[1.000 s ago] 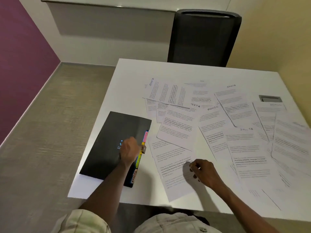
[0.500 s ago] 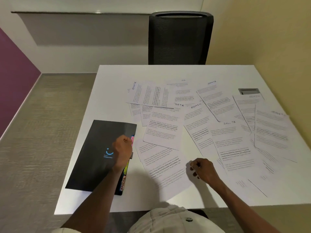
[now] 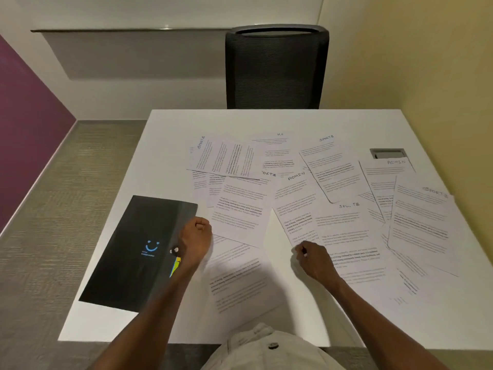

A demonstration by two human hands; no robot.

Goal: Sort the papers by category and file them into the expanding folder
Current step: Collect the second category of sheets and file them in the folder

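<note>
My left hand [image 3: 196, 240] curls at the right edge of the black expanding folder [image 3: 141, 249], which lies shut at the table's [image 3: 170, 145] near left; whether it grips the flap I cannot tell. My right hand [image 3: 314, 260] pinches the corner of a printed sheet [image 3: 344, 236] among the papers headed SPORTS, ADMIN and HR. I judge filing has barely begun. Next I need the folder open and one category gathered.

At lower left of the frame a black expanding folder [image 3: 138, 249] lies on the white tabletop [image 3: 165, 145]; the left hand [image 3: 196, 243] grips its right edge. The right hand [image 3: 314, 260], fingers [image 3: 300, 249] curled, pinches a sheet among scattered papers [image 3: 333, 188] labelled SPORTS, ADMIN, HR.
</note>
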